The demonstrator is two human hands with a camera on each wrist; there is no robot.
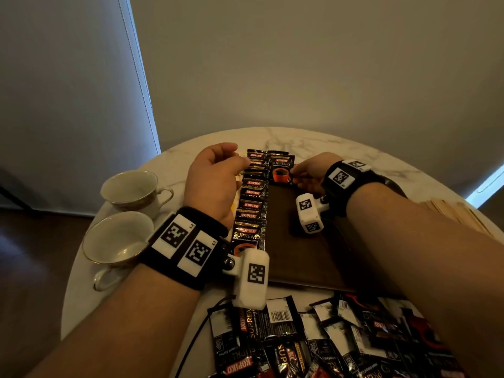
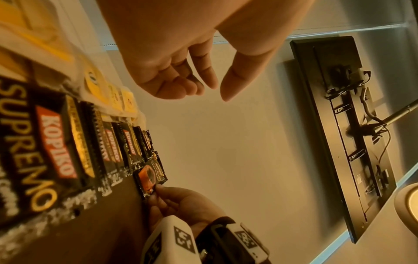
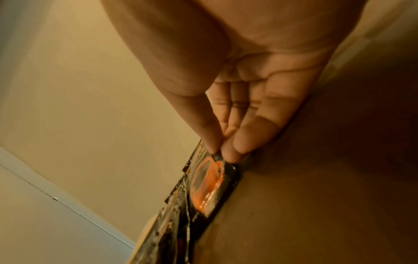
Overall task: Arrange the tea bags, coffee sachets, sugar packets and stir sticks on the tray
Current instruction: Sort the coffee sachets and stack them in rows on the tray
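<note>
A dark brown tray (image 1: 294, 255) lies on the round marble table (image 1: 313, 143). A column of overlapping black Kopiko coffee sachets (image 1: 252, 203) runs down its left part. My right hand (image 1: 296, 177) pinches the corner of one more coffee sachet (image 1: 281, 170) at the top of a second column; the wrist view shows thumb and fingertips (image 3: 228, 153) on its edge (image 3: 208, 185). My left hand (image 1: 240, 162) hovers over the far end of the first column, fingers loosely curled and holding nothing (image 2: 212, 89). Yellow tea bags (image 2: 126, 101) lie left of the sachets.
Two white teacups (image 1: 131, 190) (image 1: 117, 237) stand at the table's left. A heap of loose coffee sachets (image 1: 327, 342) covers the near edge. Wooden stir sticks (image 1: 447, 211) lie at the right behind my forearm. A wall rises just beyond the table.
</note>
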